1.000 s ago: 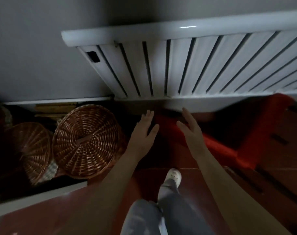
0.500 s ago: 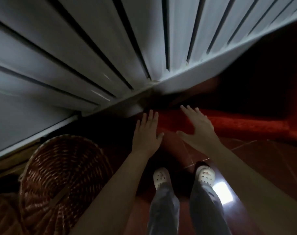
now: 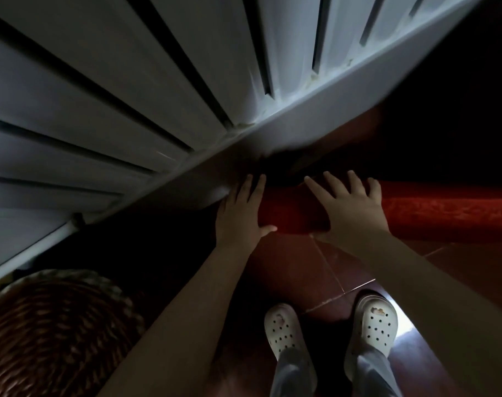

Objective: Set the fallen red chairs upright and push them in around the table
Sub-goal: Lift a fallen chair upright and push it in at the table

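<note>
- Now both hands are lying flat, fingers spread, on the fallen red chair (image 3: 415,214), neither one curling around it.
- The left hand (image 3: 241,213) is pressing on the chair's left end, its fingertips reaching up to the lower edge of the white radiator (image 3: 158,90), thumb pointing right.
- The right hand (image 3: 350,204) is resting palm-down just beside it, farther right on the same red edge.
- The chair is lying on its side on the dark red floor tiles (image 3: 298,267), running from the middle off to the right, tucked under the radiator's lower edge; its far part is sinking into shadow.
- A brown wicker basket (image 3: 52,333) is sitting near left, well apart from the chair.
- Two white perforated clogs (image 3: 284,329) are standing near, below the hands, on the tiles.
</note>
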Demonstrator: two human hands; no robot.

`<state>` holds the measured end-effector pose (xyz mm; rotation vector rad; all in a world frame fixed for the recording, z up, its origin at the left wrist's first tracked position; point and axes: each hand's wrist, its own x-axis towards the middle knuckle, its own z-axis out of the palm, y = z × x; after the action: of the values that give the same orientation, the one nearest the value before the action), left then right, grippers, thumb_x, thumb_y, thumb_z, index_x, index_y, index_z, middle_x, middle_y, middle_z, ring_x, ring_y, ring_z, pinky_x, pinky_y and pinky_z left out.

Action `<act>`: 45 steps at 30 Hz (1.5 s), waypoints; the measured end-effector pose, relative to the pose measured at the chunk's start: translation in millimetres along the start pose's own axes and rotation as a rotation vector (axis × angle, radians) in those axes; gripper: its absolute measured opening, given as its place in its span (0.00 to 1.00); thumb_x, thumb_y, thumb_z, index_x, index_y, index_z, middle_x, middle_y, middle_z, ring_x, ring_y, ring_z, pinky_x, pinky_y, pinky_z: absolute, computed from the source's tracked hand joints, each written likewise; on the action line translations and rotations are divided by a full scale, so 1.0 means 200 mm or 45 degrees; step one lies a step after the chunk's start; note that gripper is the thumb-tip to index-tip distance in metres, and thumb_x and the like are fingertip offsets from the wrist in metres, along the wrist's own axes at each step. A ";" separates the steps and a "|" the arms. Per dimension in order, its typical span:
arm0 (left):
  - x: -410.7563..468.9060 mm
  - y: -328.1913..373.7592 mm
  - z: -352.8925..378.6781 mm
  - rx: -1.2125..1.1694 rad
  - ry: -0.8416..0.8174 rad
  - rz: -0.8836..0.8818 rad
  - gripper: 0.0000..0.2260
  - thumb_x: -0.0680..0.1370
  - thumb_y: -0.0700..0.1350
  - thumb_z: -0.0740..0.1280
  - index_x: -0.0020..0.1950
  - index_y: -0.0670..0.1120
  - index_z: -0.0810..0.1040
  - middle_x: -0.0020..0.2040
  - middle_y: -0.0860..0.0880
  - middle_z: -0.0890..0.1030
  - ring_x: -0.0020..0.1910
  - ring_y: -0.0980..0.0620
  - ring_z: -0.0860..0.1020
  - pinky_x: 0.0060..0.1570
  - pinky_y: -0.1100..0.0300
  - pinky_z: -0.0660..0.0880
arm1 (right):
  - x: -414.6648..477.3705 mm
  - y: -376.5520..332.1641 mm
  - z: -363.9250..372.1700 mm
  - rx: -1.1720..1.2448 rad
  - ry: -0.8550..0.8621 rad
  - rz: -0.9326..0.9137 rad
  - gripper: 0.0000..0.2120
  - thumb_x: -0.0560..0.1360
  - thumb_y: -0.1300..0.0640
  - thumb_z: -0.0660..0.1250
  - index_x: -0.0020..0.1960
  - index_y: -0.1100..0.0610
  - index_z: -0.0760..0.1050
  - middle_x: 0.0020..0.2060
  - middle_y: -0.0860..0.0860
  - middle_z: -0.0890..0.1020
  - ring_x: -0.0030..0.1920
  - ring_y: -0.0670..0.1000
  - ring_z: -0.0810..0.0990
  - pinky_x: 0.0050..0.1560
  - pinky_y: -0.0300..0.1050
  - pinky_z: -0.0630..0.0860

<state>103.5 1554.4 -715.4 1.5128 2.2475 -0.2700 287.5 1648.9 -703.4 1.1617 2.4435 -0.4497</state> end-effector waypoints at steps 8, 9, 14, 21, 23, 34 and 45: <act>-0.02 -0.01 -0.07 0.250 0.017 0.120 0.34 0.77 0.44 0.69 0.78 0.50 0.55 0.69 0.45 0.67 0.64 0.43 0.69 0.57 0.53 0.70 | 0.02 -0.09 -0.04 -0.158 0.001 0.114 0.36 0.77 0.42 0.64 0.76 0.45 0.48 0.70 0.54 0.66 0.69 0.63 0.64 0.71 0.65 0.55; -0.02 0.00 -0.08 0.241 0.021 0.116 0.31 0.77 0.42 0.68 0.77 0.50 0.57 0.68 0.45 0.68 0.64 0.43 0.69 0.57 0.53 0.70 | 0.01 -0.09 -0.05 -0.152 -0.010 0.120 0.35 0.77 0.43 0.64 0.76 0.45 0.48 0.70 0.54 0.66 0.69 0.63 0.64 0.71 0.65 0.55; -0.05 0.06 -0.12 0.189 0.025 0.095 0.23 0.78 0.39 0.66 0.71 0.47 0.65 0.63 0.46 0.70 0.61 0.43 0.70 0.54 0.52 0.69 | -0.05 -0.06 -0.07 -0.155 -0.048 0.111 0.34 0.77 0.44 0.64 0.76 0.44 0.49 0.70 0.54 0.66 0.69 0.62 0.65 0.71 0.65 0.57; -0.25 0.22 -0.25 0.206 -0.064 0.240 0.19 0.73 0.38 0.70 0.61 0.48 0.69 0.58 0.48 0.72 0.55 0.45 0.72 0.46 0.56 0.64 | -0.31 0.04 -0.13 -0.206 -0.022 0.097 0.35 0.76 0.44 0.66 0.74 0.42 0.48 0.68 0.53 0.67 0.67 0.60 0.67 0.70 0.64 0.58; -0.34 0.29 -0.35 0.230 -0.061 0.289 0.20 0.73 0.40 0.69 0.62 0.49 0.68 0.58 0.48 0.72 0.55 0.45 0.72 0.44 0.56 0.62 | -0.42 0.10 -0.19 -0.212 -0.004 0.084 0.36 0.76 0.44 0.66 0.75 0.42 0.47 0.68 0.53 0.66 0.67 0.60 0.67 0.70 0.64 0.59; -0.83 0.95 -1.18 0.110 0.105 0.608 0.17 0.69 0.43 0.71 0.56 0.48 0.71 0.56 0.49 0.74 0.56 0.45 0.74 0.45 0.55 0.66 | -1.14 0.57 -0.84 -0.037 0.098 0.297 0.37 0.75 0.47 0.67 0.76 0.44 0.50 0.70 0.50 0.66 0.71 0.58 0.62 0.71 0.69 0.55; -1.20 1.76 -1.67 -0.166 0.151 1.070 0.26 0.69 0.37 0.72 0.61 0.47 0.64 0.55 0.46 0.75 0.55 0.45 0.75 0.56 0.55 0.70 | -1.85 1.13 -1.35 0.179 0.243 0.346 0.50 0.63 0.39 0.75 0.76 0.41 0.50 0.68 0.48 0.71 0.66 0.59 0.71 0.71 0.60 0.60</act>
<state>426.1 1618.6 -286.4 2.2600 1.4710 0.2185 620.8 1660.7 -318.2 1.6378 2.3891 -0.4505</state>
